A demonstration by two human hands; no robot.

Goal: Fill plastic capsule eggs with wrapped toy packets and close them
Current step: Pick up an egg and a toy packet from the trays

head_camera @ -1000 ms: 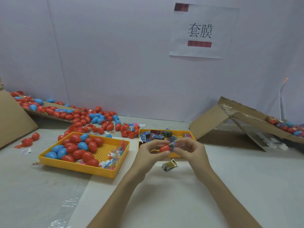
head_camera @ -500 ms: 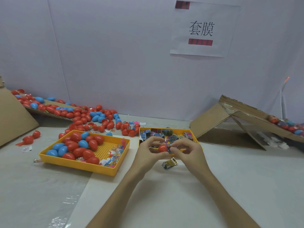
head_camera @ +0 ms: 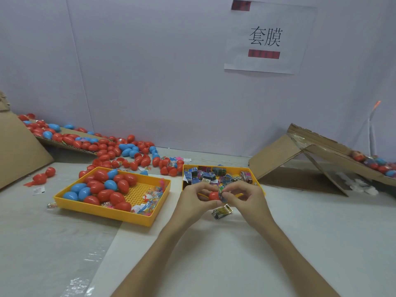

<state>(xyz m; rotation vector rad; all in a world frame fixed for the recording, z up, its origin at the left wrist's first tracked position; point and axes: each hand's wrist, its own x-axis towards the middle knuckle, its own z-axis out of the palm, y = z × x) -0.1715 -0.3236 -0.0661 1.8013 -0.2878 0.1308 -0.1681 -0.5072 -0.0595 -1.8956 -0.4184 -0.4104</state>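
My left hand (head_camera: 194, 200) grips a red capsule egg half (head_camera: 213, 196) in front of the tray of packets. My right hand (head_camera: 246, 198) pinches a small wrapped toy packet (head_camera: 222, 197) against the egg's open side. Both hands meet above the table, just before the right yellow tray (head_camera: 255, 180), which holds several wrapped packets. A loose packet (head_camera: 222, 211) lies on the table right under my hands. The left yellow tray (head_camera: 111, 214) holds several red and blue eggs plus clear-wrapped toys.
Several red and blue eggs (head_camera: 120, 151) are strewn along the back left against the wall. Cardboard ramps stand at the far left (head_camera: 19, 151) and right (head_camera: 300, 161), the right one carrying more eggs. A paper sign (head_camera: 265, 37) hangs on the wall.
My hands dropped slightly toward the table and drew closer together, with the packet pushed nearer the red egg half. The trays and loose packet stayed put.
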